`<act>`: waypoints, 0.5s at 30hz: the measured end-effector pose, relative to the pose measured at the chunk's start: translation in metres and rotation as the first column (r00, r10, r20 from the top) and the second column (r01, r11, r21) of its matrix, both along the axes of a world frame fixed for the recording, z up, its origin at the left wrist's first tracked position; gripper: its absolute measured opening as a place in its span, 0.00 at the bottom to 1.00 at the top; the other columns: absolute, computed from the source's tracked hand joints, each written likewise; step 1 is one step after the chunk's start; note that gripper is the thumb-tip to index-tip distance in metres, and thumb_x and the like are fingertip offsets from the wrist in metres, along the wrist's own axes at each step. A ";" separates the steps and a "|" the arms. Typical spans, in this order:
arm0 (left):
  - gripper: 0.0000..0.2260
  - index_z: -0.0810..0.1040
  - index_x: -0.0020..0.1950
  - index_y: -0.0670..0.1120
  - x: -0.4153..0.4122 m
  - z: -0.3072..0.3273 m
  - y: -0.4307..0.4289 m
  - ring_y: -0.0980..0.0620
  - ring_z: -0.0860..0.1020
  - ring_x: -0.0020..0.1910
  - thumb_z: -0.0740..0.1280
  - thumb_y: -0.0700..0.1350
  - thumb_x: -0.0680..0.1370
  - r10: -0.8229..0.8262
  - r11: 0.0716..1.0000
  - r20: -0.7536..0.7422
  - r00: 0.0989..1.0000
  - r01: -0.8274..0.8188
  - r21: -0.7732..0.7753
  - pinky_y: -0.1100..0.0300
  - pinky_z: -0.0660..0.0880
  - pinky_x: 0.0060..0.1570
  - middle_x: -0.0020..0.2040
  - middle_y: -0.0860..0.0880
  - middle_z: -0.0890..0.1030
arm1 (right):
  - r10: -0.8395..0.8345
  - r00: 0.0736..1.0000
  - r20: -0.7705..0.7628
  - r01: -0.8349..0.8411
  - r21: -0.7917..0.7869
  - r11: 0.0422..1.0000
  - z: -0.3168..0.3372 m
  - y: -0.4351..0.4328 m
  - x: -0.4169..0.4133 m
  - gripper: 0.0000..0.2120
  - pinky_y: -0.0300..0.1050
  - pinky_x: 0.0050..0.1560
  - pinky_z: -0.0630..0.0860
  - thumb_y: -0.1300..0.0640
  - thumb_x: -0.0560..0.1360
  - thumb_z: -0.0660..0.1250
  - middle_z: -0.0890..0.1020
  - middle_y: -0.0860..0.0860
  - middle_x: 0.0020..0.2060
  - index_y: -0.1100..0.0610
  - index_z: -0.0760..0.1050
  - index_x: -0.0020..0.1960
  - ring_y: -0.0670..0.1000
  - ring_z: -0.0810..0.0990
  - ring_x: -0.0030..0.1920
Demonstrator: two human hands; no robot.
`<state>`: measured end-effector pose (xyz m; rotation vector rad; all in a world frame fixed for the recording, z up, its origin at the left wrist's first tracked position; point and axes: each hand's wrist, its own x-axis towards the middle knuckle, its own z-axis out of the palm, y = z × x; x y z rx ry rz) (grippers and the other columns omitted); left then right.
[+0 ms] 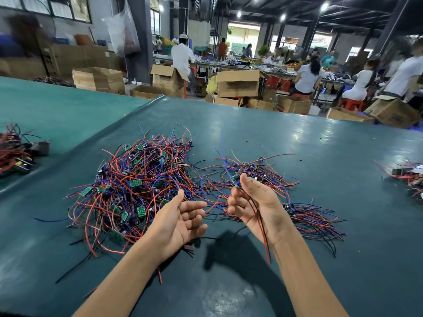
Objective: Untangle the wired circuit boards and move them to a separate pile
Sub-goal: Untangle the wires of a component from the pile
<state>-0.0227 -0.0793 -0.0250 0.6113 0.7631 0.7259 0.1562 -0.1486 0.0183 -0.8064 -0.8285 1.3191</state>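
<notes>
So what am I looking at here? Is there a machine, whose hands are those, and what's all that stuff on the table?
No machine here: a person is working bare-handed, filmed by one camera worn on their head, looking forward and down. On the green table cover lies a big tangled pile of small circuit boards with red, blue and black wires. To its right is a smaller pile. The right hand holds one wired circuit board, its red and black wires trailing down over the palm. The left hand is open, palm up, holding nothing. Behind are cardboard boxes and other people working.
</notes>
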 end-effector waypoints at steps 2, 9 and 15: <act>0.30 0.86 0.40 0.37 0.001 -0.001 0.000 0.52 0.77 0.26 0.58 0.59 0.83 -0.001 1.000 -0.009 1.000 0.001 0.005 0.54 0.81 0.31 0.33 0.43 0.80 | 0.016 0.995 0.102 -0.010 -0.059 0.998 0.008 0.004 0.012 0.09 0.46 0.33 0.81 0.50 0.71 0.76 0.82 0.58 0.38 0.55 0.80 0.40 0.55 0.83 0.35; 0.27 0.85 0.44 0.36 0.002 -0.003 0.001 0.52 0.77 0.27 0.59 0.58 0.83 -0.005 1.000 -0.027 1.000 0.005 0.006 0.54 0.81 0.31 0.34 0.44 0.80 | 0.047 0.607 0.793 0.145 -0.168 0.975 0.051 0.050 0.074 0.10 0.36 0.19 0.66 0.51 0.77 0.71 0.86 0.53 0.40 0.57 0.79 0.44 0.46 0.76 0.25; 0.26 0.83 0.48 0.36 0.000 -0.001 0.000 0.51 0.77 0.27 0.60 0.57 0.83 -0.002 1.000 -0.029 1.000 0.002 -0.001 0.53 0.81 0.31 0.35 0.44 0.80 | -0.050 0.307 0.950 0.284 -0.042 0.958 0.068 0.089 0.107 0.11 0.34 0.21 0.63 0.49 0.77 0.72 0.87 0.49 0.35 0.57 0.83 0.44 0.43 0.68 0.22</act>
